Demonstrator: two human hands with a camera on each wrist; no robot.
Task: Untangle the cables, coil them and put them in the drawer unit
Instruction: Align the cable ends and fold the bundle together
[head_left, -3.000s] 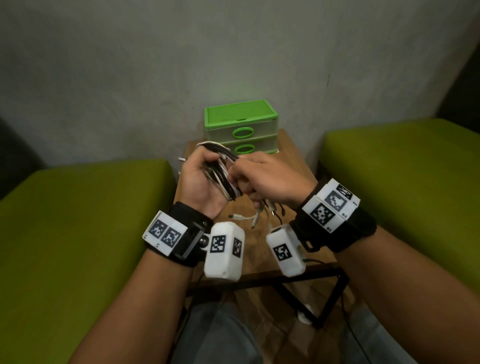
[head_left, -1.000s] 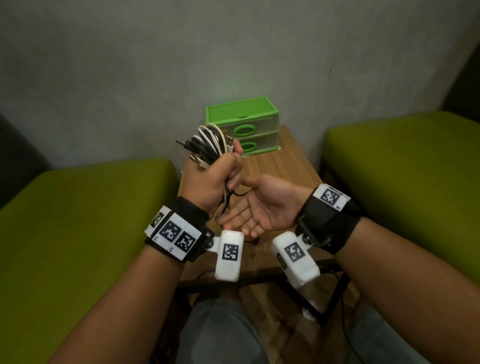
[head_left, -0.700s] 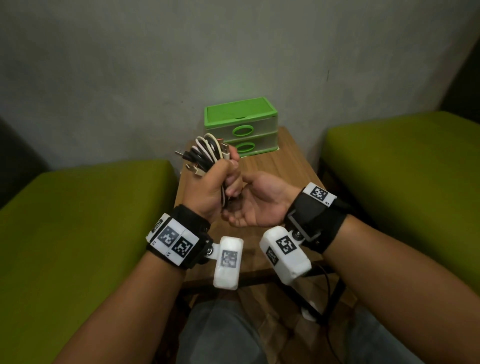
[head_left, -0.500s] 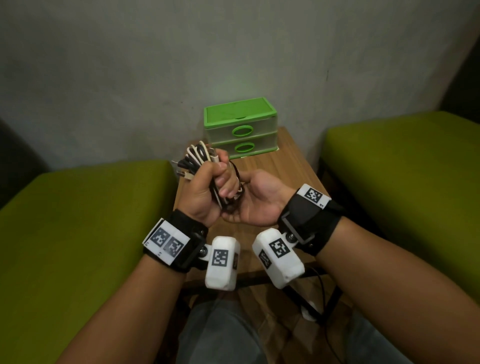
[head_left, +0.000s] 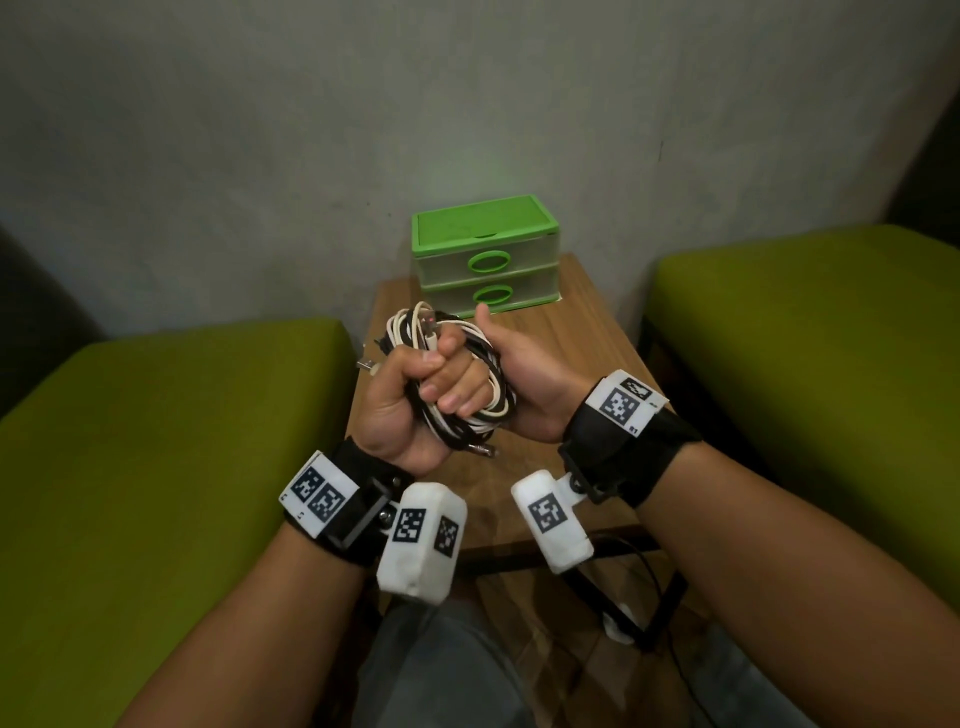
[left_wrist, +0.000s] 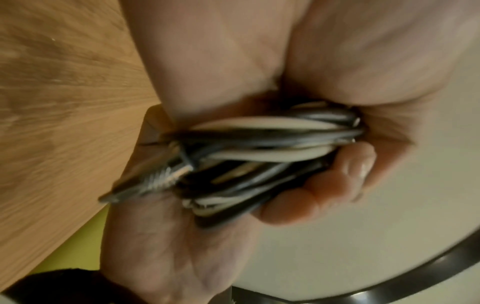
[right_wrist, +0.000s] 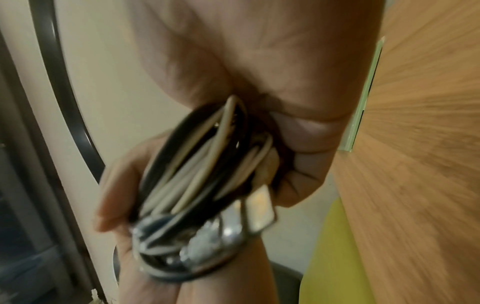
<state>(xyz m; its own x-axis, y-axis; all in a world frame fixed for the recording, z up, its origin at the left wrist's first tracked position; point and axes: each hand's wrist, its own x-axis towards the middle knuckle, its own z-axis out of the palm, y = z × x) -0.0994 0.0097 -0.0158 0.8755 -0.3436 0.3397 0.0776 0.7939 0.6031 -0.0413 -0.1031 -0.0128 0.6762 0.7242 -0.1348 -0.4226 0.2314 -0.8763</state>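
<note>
A coiled bundle of black and white cables (head_left: 470, 415) hangs in the air above the wooden table (head_left: 582, 364). My left hand (head_left: 415, 371) grips it in a fist from the left, with loops and plugs sticking out above. My right hand (head_left: 511, 371) holds the same coil from the right, fingers (head_left: 457, 392) curled over the strands and thumb raised. In the left wrist view the cable bundle (left_wrist: 262, 152) is pressed between both palms, and in the right wrist view metal plugs show at the end of the cable bundle (right_wrist: 200, 176). The green drawer unit (head_left: 485, 260) stands at the table's far edge, both drawers shut.
Green cushioned seats flank the table on the left (head_left: 156, 457) and right (head_left: 810, 353). A grey wall stands right behind the drawer unit. Under the table's near edge are its black frame (head_left: 670, 597) and a white plug on the floor (head_left: 621, 621).
My right hand, flat and open beneath the left a second ago, has come up and curled round the coil. Both hands have lowered the bundle slightly towards me.
</note>
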